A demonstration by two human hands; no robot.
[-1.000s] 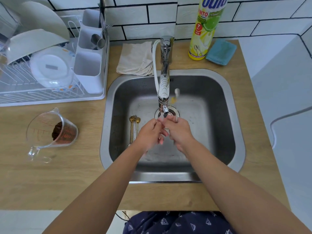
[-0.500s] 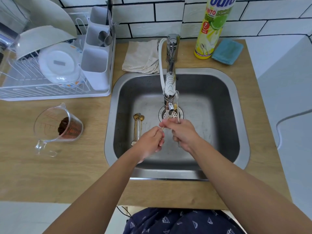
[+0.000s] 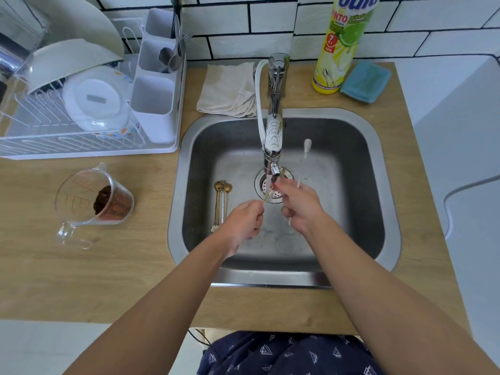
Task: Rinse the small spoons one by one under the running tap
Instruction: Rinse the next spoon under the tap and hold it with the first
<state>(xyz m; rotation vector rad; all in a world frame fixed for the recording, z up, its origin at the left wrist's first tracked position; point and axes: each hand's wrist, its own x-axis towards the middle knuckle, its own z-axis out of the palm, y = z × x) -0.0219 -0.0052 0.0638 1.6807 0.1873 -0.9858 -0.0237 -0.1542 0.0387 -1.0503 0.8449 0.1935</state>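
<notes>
My left hand pinches the thin handle of a small gold spoon, whose bowl end reaches under the tap outlet. My right hand has its fingertips on that bowl end, directly below the outlet. It also grips a small white spoon, whose bowl sticks up behind the hand. Several more gold spoons lie side by side on the sink floor, left of the drain. I cannot make out the water stream.
The steel sink is set in a wooden counter. A dish rack with bowls and a cutlery holder stands at the back left. A glass measuring jug stands left of the sink. A cloth, soap bottle and blue sponge line the back.
My hands have drawn slightly apart, so the gold spoon's handle now shows between them. The view has shifted a little; the spoons on the sink floor have not moved.
</notes>
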